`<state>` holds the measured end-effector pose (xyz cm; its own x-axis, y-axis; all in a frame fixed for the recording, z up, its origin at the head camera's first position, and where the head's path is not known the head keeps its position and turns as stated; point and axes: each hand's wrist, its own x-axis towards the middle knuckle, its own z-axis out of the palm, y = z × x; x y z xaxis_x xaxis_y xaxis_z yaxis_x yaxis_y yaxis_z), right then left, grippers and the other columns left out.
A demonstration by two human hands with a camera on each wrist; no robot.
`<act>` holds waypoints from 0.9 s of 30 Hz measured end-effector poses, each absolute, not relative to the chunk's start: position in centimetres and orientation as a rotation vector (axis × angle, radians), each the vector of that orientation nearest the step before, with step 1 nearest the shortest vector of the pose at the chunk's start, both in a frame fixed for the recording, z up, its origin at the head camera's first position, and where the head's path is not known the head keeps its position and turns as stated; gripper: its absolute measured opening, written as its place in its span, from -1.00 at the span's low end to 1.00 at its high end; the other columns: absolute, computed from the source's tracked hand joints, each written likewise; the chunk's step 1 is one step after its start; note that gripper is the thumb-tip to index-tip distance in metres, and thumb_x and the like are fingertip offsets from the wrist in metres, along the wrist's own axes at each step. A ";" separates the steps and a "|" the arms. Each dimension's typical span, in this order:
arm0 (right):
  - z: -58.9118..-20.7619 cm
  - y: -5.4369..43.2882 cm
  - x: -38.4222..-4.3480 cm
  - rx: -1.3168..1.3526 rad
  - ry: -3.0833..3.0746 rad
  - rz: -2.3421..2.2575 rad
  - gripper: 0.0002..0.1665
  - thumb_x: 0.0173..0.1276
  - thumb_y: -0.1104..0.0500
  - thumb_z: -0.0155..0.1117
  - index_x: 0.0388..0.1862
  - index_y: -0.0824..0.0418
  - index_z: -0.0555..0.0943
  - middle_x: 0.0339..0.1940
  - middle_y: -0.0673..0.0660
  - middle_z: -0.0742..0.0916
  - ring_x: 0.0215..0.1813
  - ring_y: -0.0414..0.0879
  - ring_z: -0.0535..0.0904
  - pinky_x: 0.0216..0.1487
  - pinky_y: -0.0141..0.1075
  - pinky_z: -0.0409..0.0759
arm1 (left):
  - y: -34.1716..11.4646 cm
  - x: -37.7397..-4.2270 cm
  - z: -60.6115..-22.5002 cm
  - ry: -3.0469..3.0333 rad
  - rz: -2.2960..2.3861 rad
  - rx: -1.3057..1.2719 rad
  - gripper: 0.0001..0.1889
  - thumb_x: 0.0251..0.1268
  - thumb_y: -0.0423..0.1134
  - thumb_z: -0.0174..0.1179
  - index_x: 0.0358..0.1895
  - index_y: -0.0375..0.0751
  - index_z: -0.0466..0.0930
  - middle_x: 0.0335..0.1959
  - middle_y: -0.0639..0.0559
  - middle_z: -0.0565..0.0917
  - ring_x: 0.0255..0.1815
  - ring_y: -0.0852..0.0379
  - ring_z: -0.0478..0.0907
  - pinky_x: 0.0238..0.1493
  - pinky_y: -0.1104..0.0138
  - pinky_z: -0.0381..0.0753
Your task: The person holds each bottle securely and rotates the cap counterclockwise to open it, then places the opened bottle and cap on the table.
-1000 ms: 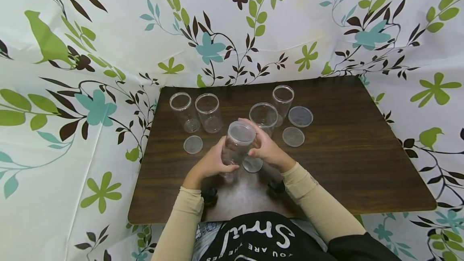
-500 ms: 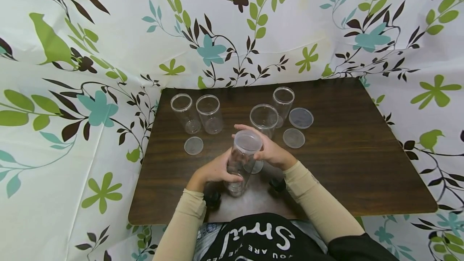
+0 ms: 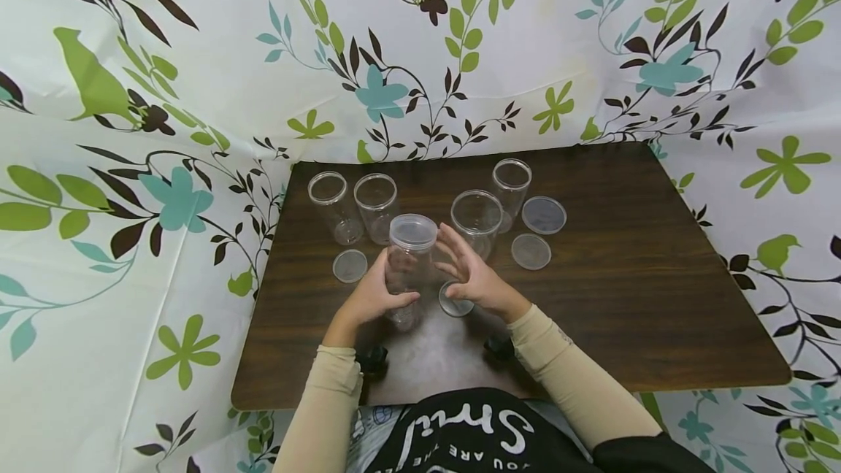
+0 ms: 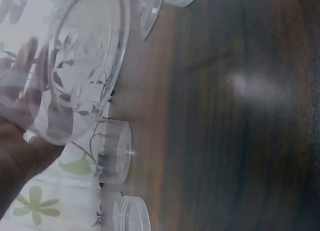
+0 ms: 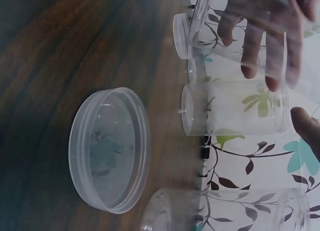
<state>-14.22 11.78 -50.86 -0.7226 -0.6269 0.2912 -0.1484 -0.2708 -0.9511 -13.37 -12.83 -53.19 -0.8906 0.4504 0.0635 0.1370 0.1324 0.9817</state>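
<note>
My left hand (image 3: pixel 369 293) grips a tall clear plastic jar (image 3: pixel 409 272) by its left side, thumb in front. A translucent lid (image 3: pixel 413 232) sits on top of the jar, which stands upright. In the left wrist view the left hand (image 4: pixel 30 148) curls around the see-through wall, and in the right wrist view its fingers show through the jar. My right hand (image 3: pixel 481 279) is just right of the jar with fingers spread, a gap showing between. Near its thumb, a loose lid (image 3: pixel 456 301) lies on the table; it shows large as a lid (image 5: pixel 110 151) in the right wrist view.
Two lidless clear jars (image 3: pixel 336 212) stand at the back left, with a lid (image 3: pixel 350 266) before them. Two more lidless jars (image 3: pixel 477 228) stand right of centre, beside two flat lids (image 3: pixel 531 251). A patterned curtain (image 3: pixel 420 50) hangs behind the brown table (image 3: pixel 631 290).
Both hands held the lidded jar earlier, and it dipped right and toward the body. Now it has moved back left and away, and the right hand has let go.
</note>
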 end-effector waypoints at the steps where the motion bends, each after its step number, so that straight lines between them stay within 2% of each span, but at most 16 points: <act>1: -50.8 11.7 -14.1 -0.951 1.667 -2.064 0.57 0.06 -0.39 0.47 0.68 0.22 -0.30 0.68 0.31 -0.09 0.65 0.24 -0.16 0.48 0.30 0.05 | -13.0 -13.4 -53.2 2.173 1.843 0.563 -0.14 0.07 -0.49 0.48 0.42 -0.22 0.17 0.27 -0.20 0.51 0.26 -0.16 0.52 0.08 0.15 0.66; 4: -50.3 11.4 -13.9 -0.952 1.698 -2.063 0.55 0.06 -0.40 0.46 0.67 0.25 -0.26 0.68 0.31 -0.05 0.65 0.22 -0.14 0.47 0.31 0.06 | -13.0 -13.5 -53.2 2.236 1.829 0.552 -0.12 0.07 -0.46 0.50 0.43 -0.27 0.16 0.26 -0.24 0.52 0.23 -0.20 0.55 0.06 0.13 0.67; 10: -49.7 11.0 -13.9 -0.971 1.733 -2.052 0.52 0.08 -0.41 0.43 0.68 0.25 -0.21 0.68 0.28 0.01 0.67 0.15 -0.13 0.49 0.29 0.05 | -12.8 -13.4 -53.1 2.320 1.737 0.554 -0.09 0.09 -0.34 0.53 0.46 -0.20 0.14 0.26 -0.17 0.53 0.19 -0.13 0.57 0.06 0.11 0.66; 15: -49.6 11.0 -14.1 -0.970 1.723 -2.052 0.51 0.07 -0.42 0.43 0.67 0.29 -0.17 0.66 0.30 0.06 0.66 0.12 -0.09 0.54 0.15 0.07 | -12.7 -13.2 -53.0 2.256 1.721 0.619 -0.05 0.07 -0.38 0.52 0.49 -0.18 0.10 0.25 -0.21 0.53 0.21 -0.19 0.57 0.08 -0.02 0.65; 19: -49.6 11.0 -14.4 -0.988 1.705 -2.041 0.48 0.07 -0.42 0.43 0.65 0.31 -0.10 0.62 0.34 0.17 0.63 0.13 0.05 0.55 -0.06 0.14 | -12.5 -13.1 -53.0 2.213 1.650 0.687 -0.04 0.08 -0.35 0.51 0.50 -0.17 0.07 0.27 -0.23 0.52 0.27 -0.23 0.52 0.21 -0.08 0.54; 21: -49.6 11.1 -14.5 -1.003 1.717 -2.031 0.44 0.08 -0.41 0.44 0.64 0.34 -0.03 0.59 0.33 0.24 0.58 0.12 0.16 0.52 -0.13 0.21 | -12.4 -13.0 -53.0 2.216 1.582 0.728 0.01 0.08 -0.30 0.52 0.54 -0.14 0.04 0.32 -0.19 0.49 0.31 -0.17 0.49 0.29 -0.06 0.46; 27: -49.6 11.4 -14.7 -1.017 1.711 -1.975 0.28 0.14 -0.37 0.47 0.58 0.34 0.18 0.52 0.21 0.41 0.42 0.07 0.37 0.34 -0.17 0.42 | -12.1 -12.7 -52.5 2.103 1.492 0.829 0.20 0.03 -0.27 0.55 0.64 -0.13 -0.18 0.53 -0.13 0.25 0.49 -0.06 0.26 0.47 -0.06 0.20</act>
<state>-14.70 11.35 -49.61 -0.6878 -0.6635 0.2947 -0.1969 -0.2202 -0.9554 -12.67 -12.08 -52.55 -0.7289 0.6846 -0.0038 0.2224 0.2421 0.9444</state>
